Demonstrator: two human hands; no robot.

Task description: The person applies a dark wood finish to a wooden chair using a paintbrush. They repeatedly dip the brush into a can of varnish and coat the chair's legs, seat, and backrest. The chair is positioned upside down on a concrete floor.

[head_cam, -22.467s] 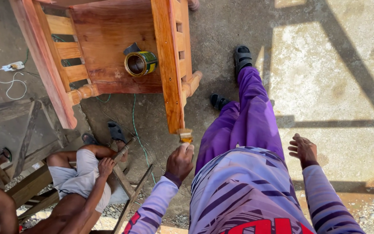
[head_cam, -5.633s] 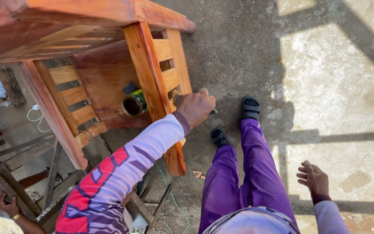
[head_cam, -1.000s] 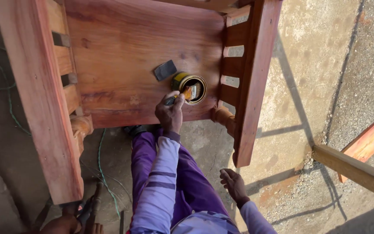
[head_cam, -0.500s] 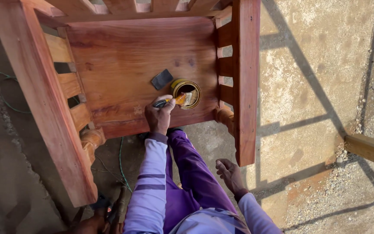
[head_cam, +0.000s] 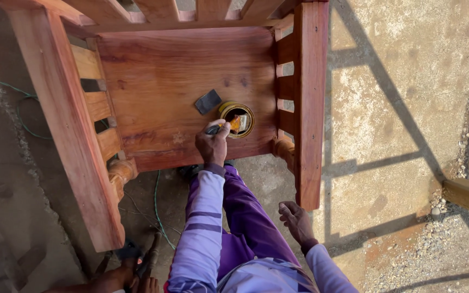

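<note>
Now the left hand (head_cam: 211, 145) holds a brush (head_cam: 229, 125) pinched by its handle, with the bristle end lowered into the open mouth of the small round tin (head_cam: 236, 119). A second ago the brush tip was only at the tin's rim, and half a second ago it lay across the opening, so it has gone down into the can: the brush seems to be taking on more finish. The tin stands on the seat of the reddish wooden chair (head_cam: 164, 97), toward the seat's 4 o'clock corner, close to the right armrest (head_cam: 309, 97). At 10 o'clock from the tin, just beside it, lies a dark flat scrap (head_cam: 208, 101), perhaps sandpaper or a rag; which one cannot be told. The view has also swung a little, so the chair now sits squarer in the frame.

The right hand (head_cam: 295, 221) hangs free at 5 o'clock from the tin, fingers loosely curled, holding nothing, just below the front end of that armrest.

Hard to make out: the bristles are mostly hidden by the tin's wall and show only as an orange smear, and how full the tin is cannot be seen. The chair's back is cut off at the top edge. At the bottom edge, at 7 o'clock, another person's arm (head_cam: 101, 281) is barely in view.
</note>
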